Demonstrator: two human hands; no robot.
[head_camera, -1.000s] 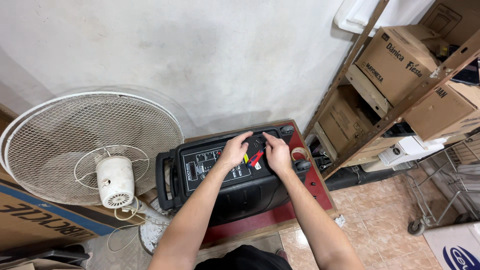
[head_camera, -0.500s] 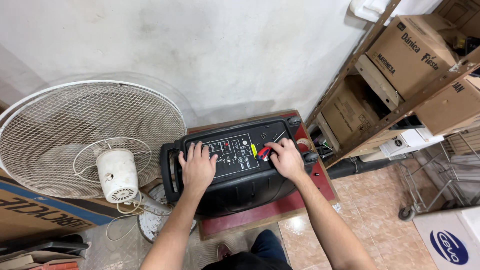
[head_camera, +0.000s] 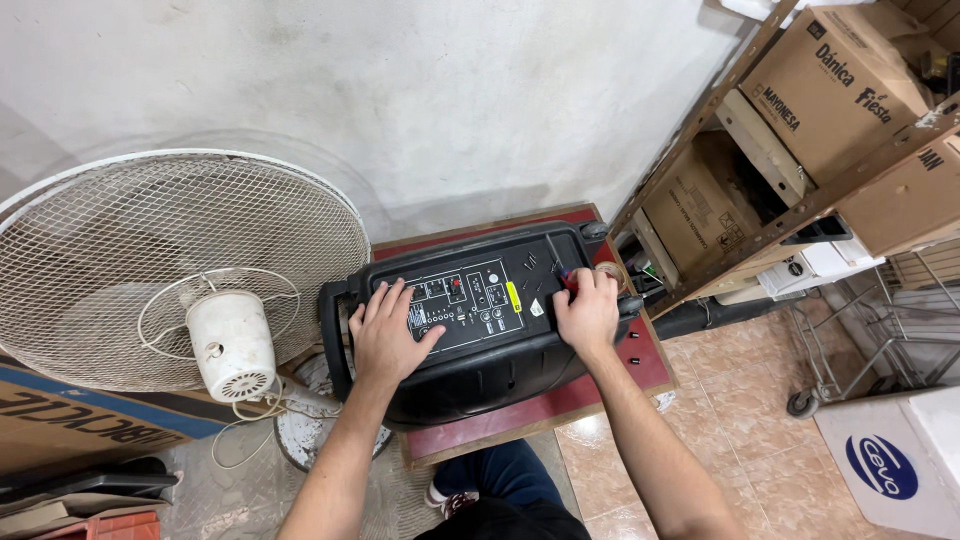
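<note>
Black speaker (head_camera: 480, 320) lies on its back on the small red-topped bench (head_camera: 600, 385) against the pale wall, its control panel (head_camera: 465, 300) facing up at you. Your left hand (head_camera: 385, 335) rests flat on the panel's left part, fingers (head_camera: 385, 300) released and spread over the knobs. Your right hand (head_camera: 588, 310) sits at the speaker's right end with its fingers curled around a red-handled tool (head_camera: 567, 281); only a bit of the handle shows, so the tip is hidden. A few dark screws (head_camera: 633, 352) lie loose on the bench just beside that hand. To your left a white pedestal fan (head_camera: 180, 270) leans close to the speaker, its grille nearly touching the case. To your right a rusty metal shelf (head_camera: 800, 205) holds brown cardboard boxes (head_camera: 840, 80): those on the upper level are shut, and the lower ones lie on their sides, their contents too dark to tell. A white box with a blue oval mark (head_camera: 890, 465) stands on the tiled floor at the far right.
</note>
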